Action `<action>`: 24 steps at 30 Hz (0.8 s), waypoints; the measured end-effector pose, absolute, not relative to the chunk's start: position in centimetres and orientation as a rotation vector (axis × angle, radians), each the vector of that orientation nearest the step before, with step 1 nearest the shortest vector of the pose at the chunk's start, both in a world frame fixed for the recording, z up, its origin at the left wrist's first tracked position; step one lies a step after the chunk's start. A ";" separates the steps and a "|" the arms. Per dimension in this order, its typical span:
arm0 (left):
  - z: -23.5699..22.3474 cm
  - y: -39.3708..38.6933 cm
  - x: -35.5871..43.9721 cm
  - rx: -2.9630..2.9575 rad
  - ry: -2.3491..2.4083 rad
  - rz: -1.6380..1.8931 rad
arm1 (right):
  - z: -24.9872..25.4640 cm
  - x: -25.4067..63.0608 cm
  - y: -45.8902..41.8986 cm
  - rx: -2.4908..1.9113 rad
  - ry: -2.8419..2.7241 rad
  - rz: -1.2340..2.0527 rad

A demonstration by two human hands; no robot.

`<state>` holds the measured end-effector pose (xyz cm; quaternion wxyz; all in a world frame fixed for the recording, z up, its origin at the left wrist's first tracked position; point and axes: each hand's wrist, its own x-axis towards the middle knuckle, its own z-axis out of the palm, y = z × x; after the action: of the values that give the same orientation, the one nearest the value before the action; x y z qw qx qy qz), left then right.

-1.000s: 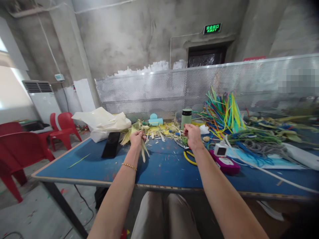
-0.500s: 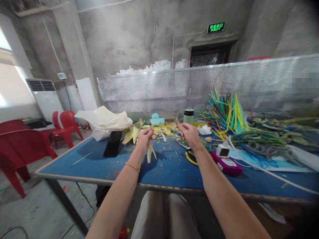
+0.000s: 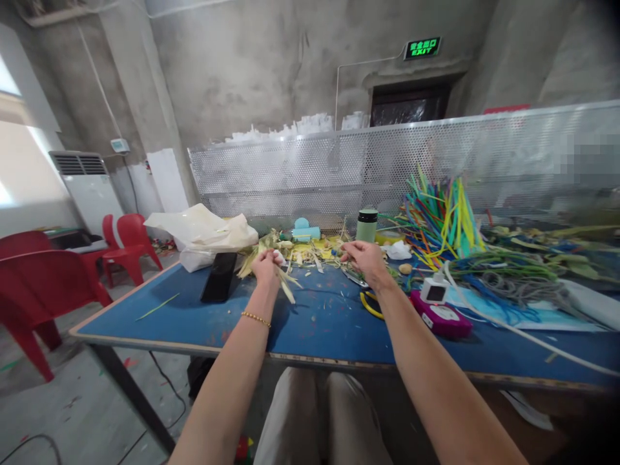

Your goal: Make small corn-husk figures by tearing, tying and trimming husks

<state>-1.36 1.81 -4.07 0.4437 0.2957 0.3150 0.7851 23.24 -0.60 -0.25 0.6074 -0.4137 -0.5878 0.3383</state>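
Observation:
My left hand [image 3: 266, 266] is closed around pale dry husk strips [image 3: 289, 290], whose ends hang out to the right below the fingers. Behind and beside it lies a heap of similar husk [image 3: 248, 263]. My right hand [image 3: 365, 259] is raised over the table in front of a green lidded cup [image 3: 367, 227]. Its fingertips are pinched together, and whatever may be between them is too small to make out. Close under that hand lie a metal tool [image 3: 355, 278] and yellow-handled scissors or pliers [image 3: 371, 305], partly covered by the wrist.
On the blue table [image 3: 169, 329], a black phone [image 3: 219, 278] and a crumpled white plastic bag [image 3: 206, 229] stand left. To the right are a purple box [image 3: 443, 320], a white charger [image 3: 434, 290], colourful strips [image 3: 450, 219] and tangled cords [image 3: 504, 284]. A perforated metal panel [image 3: 290, 174] borders the back.
My left hand has shifted left toward the husk heap, and the strips it holds now slant out to the right. My right hand has hardly moved.

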 end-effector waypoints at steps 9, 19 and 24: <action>-3.8 2.4 -4.3 0.430 1.053 2.240 | 0.1 23.2 -0.9 -0.880 -1.172 0.897; -3.6 -0.6 2.2 1.359 0.673 1.471 | -0.4 22.7 -0.8 -0.830 -1.255 0.989; -4.5 -1.4 4.9 1.447 0.565 1.238 | -0.8 22.3 -0.7 -0.753 -1.287 1.178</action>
<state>4.91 -1.37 -4.49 0.5462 0.6102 0.2382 0.5221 22.27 -0.73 -0.79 0.5817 -0.3222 -0.5508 0.5044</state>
